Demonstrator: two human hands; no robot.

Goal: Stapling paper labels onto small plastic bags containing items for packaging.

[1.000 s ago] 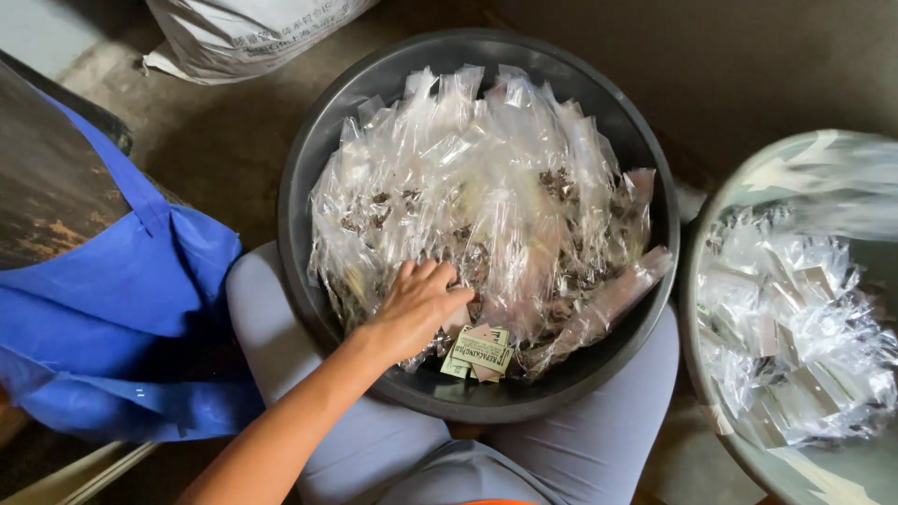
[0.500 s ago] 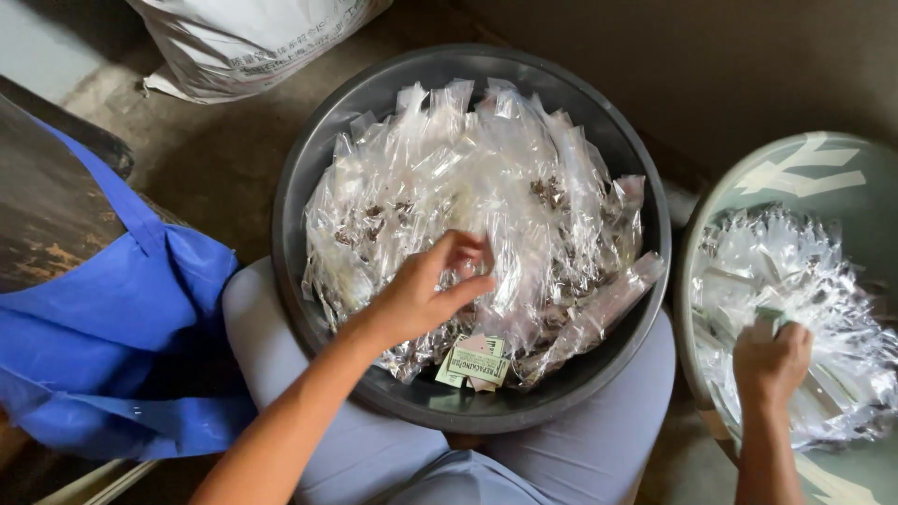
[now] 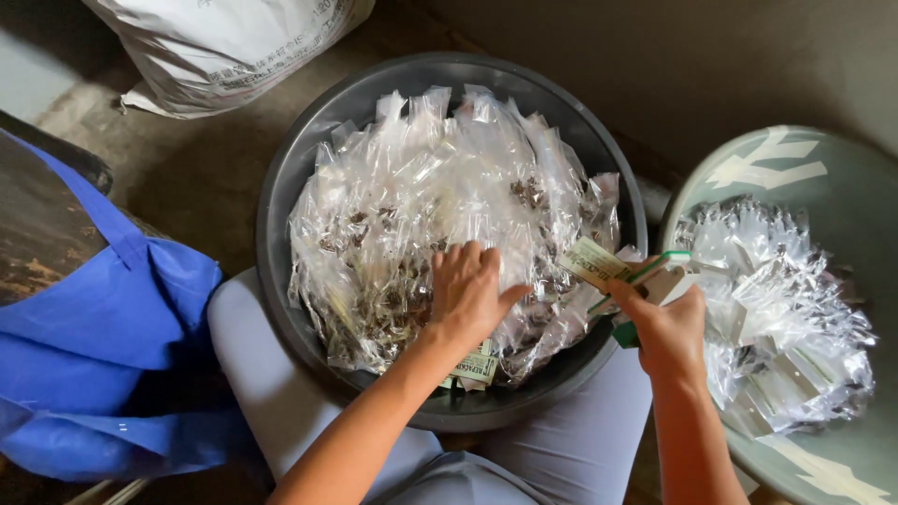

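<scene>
A dark round basin [image 3: 281, 187] rests on my lap, piled with several clear plastic packets [image 3: 421, 187] holding dark bits. My left hand [image 3: 468, 295] lies flat on the packets near the basin's front, fingers spread, gripping nothing. My right hand [image 3: 664, 323] hovers at the basin's right rim, closed on a green and white stapler-like tool [image 3: 655, 276]. A small paper label [image 3: 591, 262] lies just left of the tool's tip. Another printed label [image 3: 475, 369] shows under my left wrist.
A grey-green round tub [image 3: 748, 159] at the right holds several shiny clear packets [image 3: 786, 309]. A white woven sack [image 3: 224, 47] stands behind the basin. Blue fabric [image 3: 103, 337] lies over a dark wooden surface [image 3: 37, 234] at the left. The floor is bare concrete.
My right hand came out of the right tub and moved left to the basin's rim, holding the green and white tool. My left hand shifted a little right and flattened on the packets.
</scene>
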